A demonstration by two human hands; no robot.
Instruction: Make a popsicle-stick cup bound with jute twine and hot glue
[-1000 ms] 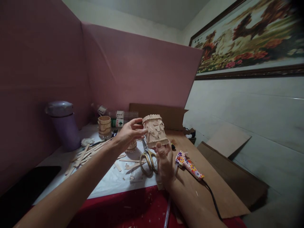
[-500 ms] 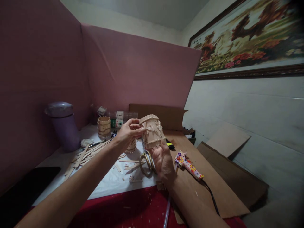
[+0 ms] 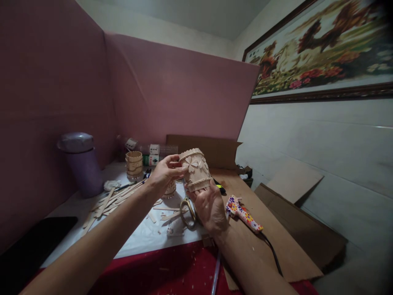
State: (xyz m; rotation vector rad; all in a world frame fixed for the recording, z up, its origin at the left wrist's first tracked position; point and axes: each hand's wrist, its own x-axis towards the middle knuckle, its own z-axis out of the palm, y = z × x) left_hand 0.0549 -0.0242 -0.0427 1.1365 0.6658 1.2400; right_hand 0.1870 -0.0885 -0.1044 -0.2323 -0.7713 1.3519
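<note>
A pale wooden-stick cup with flower shapes on its side and a rope-like band near each end is held up over the table, slightly tilted. My left hand grips its left side near the upper rim, fingers closed against the wall. From below and the right, my right hand is wrapped round its base. Under the cup lie scissors with brass-coloured handles, partly hidden by my right hand. Behind my left wrist stands another decorated cup, mostly covered.
A third wooden cup stands at the back left, near a purple lidded tumbler. Loose craft sticks lie on the white sheet. A flower-patterned glue gun with a black cord rests on cardboard at the right.
The cup has turned in my hands, so a whole petalled flower now faces me on its left side. Both hands stay nearly in the same place.
</note>
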